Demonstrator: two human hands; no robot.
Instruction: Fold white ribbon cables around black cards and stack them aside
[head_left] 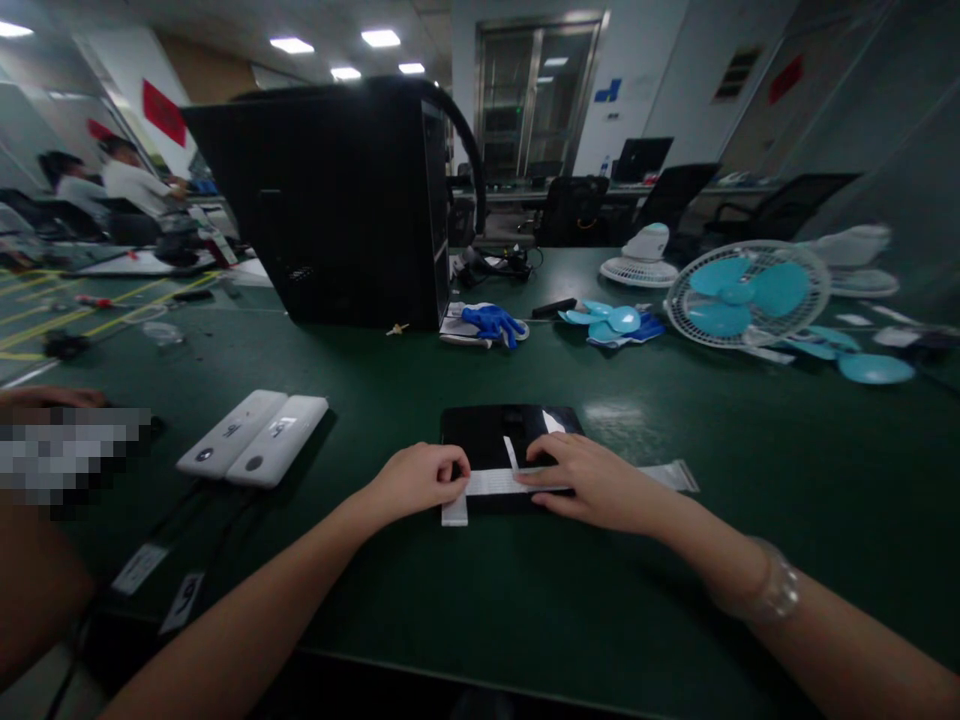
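Observation:
A flat black pouch-like object lies on the green table in front of me. Across its near edge runs a white strip, with a small white piece hanging at its left end. My left hand is curled, its fingertips pinching the strip's left end. My right hand lies flat with fingers pressed down on the strip and the black object. A clear plastic wrapper pokes out to the right behind my right hand.
Two white oblong devices with black cables lie at left. A black computer case stands behind, with blue gloves beside it. Blue fan blades and a fan grille lie at right. Another person's arm is at far left.

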